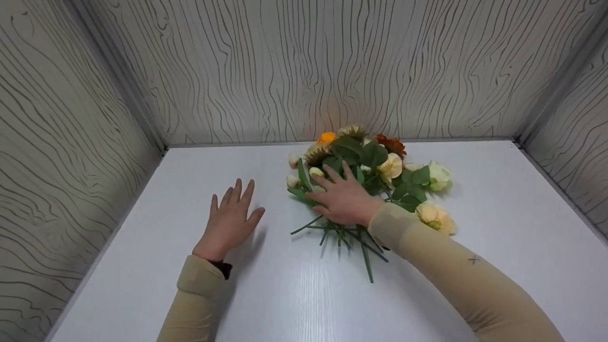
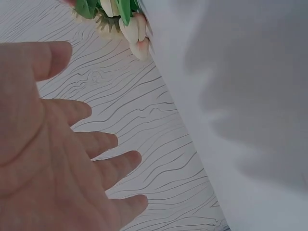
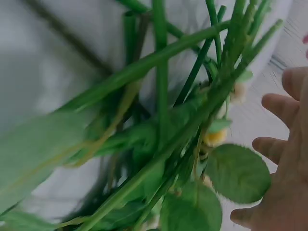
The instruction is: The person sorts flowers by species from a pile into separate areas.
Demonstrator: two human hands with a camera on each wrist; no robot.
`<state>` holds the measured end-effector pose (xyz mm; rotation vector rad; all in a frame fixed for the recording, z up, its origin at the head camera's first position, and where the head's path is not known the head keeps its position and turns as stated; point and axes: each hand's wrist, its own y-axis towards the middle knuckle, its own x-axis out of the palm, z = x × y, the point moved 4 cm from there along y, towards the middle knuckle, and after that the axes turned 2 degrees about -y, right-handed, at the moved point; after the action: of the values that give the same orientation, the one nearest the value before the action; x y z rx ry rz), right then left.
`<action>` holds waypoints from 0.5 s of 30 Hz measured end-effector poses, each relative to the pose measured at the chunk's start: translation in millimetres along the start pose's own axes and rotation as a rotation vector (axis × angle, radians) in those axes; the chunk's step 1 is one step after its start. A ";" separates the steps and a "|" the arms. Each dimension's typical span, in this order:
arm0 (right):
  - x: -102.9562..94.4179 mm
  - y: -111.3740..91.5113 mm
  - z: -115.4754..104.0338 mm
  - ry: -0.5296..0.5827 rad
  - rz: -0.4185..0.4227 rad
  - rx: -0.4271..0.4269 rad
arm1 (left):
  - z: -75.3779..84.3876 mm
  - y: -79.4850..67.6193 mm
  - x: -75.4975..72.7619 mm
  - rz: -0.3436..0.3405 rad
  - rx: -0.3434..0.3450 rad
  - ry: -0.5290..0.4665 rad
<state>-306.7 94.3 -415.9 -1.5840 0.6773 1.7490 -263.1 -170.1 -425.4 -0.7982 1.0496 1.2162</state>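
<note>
Flowers (image 1: 354, 149) on table (image 1: 294, 304), wall (image 1: 285, 71) just behind; left hand (image 1: 229, 223), right hand (image 1: 346, 200) spread, latter covering some.

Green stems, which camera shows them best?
The right wrist view: the green stems cross it close up. The head view shows mostly their ends, smaller, below the right hand; in the left wrist view I see none.

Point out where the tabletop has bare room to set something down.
Bare tabletop: left of the left hand; between the sleeves, nearer than the stems; right of the pale roses. Crowded: flowers and leaves bunched by the right hand.
</note>
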 end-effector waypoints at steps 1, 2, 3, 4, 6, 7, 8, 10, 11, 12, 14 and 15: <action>3.2 3.0 -2.8 -0.022 -0.012 0.000 | 2.4 -0.2 1.6 -0.005 0.004 -0.005; 6.2 5.1 -4.3 -0.038 -0.023 0.005 | 4.9 -0.5 2.8 -0.009 0.011 -0.009; 9.9 6.7 -4.1 -0.039 -0.041 0.018 | 7.1 -0.9 3.9 -0.012 0.018 -0.014; 14.0 7.5 -2.6 -0.035 -0.065 0.037 | 9.0 -1.4 4.4 -0.015 0.025 -0.017; 21.2 6.7 1.7 0.003 -0.101 0.080 | 10.8 -2.0 5.4 -0.020 0.036 -0.030; 24.6 5.7 4.3 0.031 -0.116 0.101 | 11.0 -2.3 5.7 -0.022 0.041 -0.035; 27.9 4.5 7.0 0.064 -0.126 0.119 | 10.5 -2.6 6.3 -0.023 0.043 -0.037; 33.9 -0.3 12.4 0.116 -0.137 0.147 | 10.1 -2.5 8.2 -0.027 0.045 -0.036; 35.9 -3.8 15.4 0.139 -0.134 0.159 | 10.5 -2.2 9.6 -0.027 0.049 -0.033; 37.9 -7.6 18.7 0.155 -0.131 0.168 | 11.3 -2.2 11.0 -0.028 0.053 -0.032; 41.0 -16.1 26.7 0.181 -0.121 0.180 | 13.2 -2.5 13.7 -0.031 0.066 -0.030; 42.3 -21.0 31.5 0.192 -0.115 0.186 | 14.5 -2.7 15.0 -0.032 0.074 -0.033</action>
<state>-312.3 137.3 -452.5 -1.6399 0.7996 1.4208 -257.2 -152.2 -434.7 -0.7328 1.0457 1.1531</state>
